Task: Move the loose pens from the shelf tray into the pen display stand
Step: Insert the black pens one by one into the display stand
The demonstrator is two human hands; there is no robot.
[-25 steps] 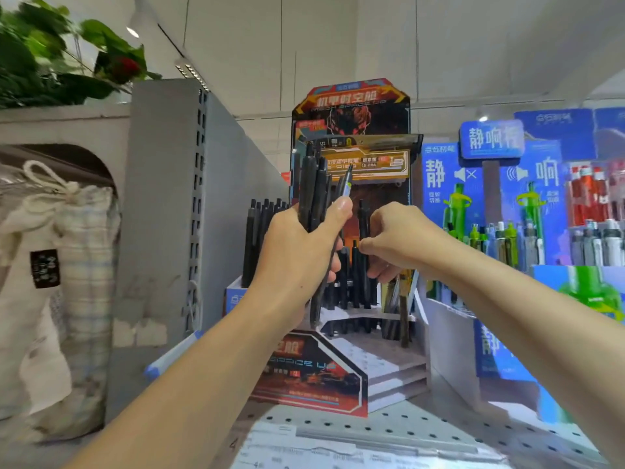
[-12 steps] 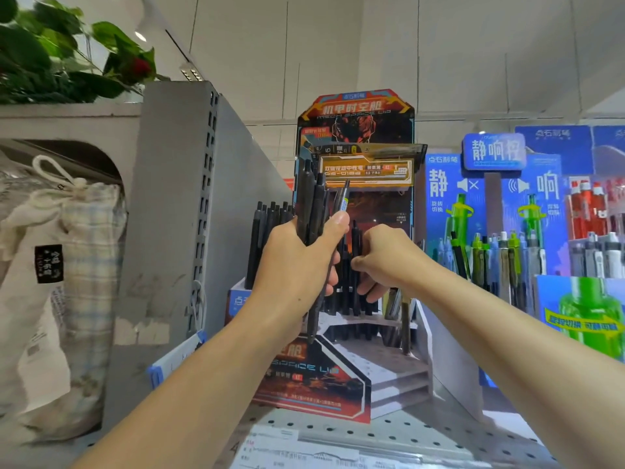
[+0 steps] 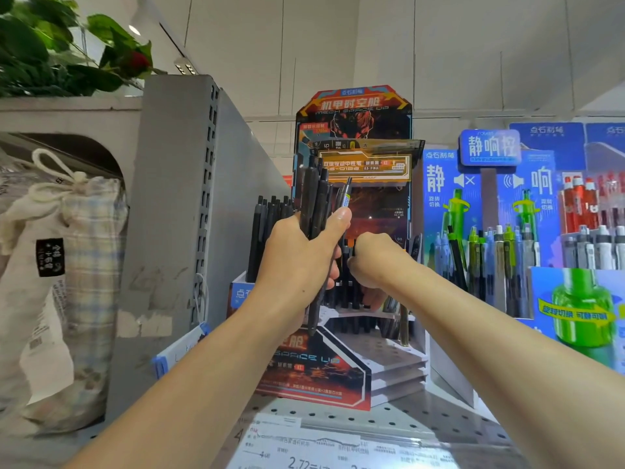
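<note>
My left hand point(image 3: 297, 262) grips a bundle of several black pens point(image 3: 316, 201) upright in front of the pen display stand point(image 3: 351, 374), a stepped black, red and orange card stand with a tall printed backboard. My right hand point(image 3: 375, 258) is just right of the bundle with its fingers curled, pinching a black pen point(image 3: 345, 265) over the stand's upper tier, where other black pens stand in holes. The lower white tiers show bare holes. More black pens point(image 3: 267, 228) stand in a blue box behind my left hand.
A grey slotted shelf upright point(image 3: 189, 204) rises at the left, with a checked drawstring bag point(image 3: 67, 282) beyond it. A blue display of green and grey pens point(image 3: 500, 262) stands at the right. The perforated shelf point(image 3: 422, 421) carries price labels along its front edge.
My right hand has moved a little lower and left, closer to the bundle and the stand's upper tier. My left hand keeps the bundle in the same place.
</note>
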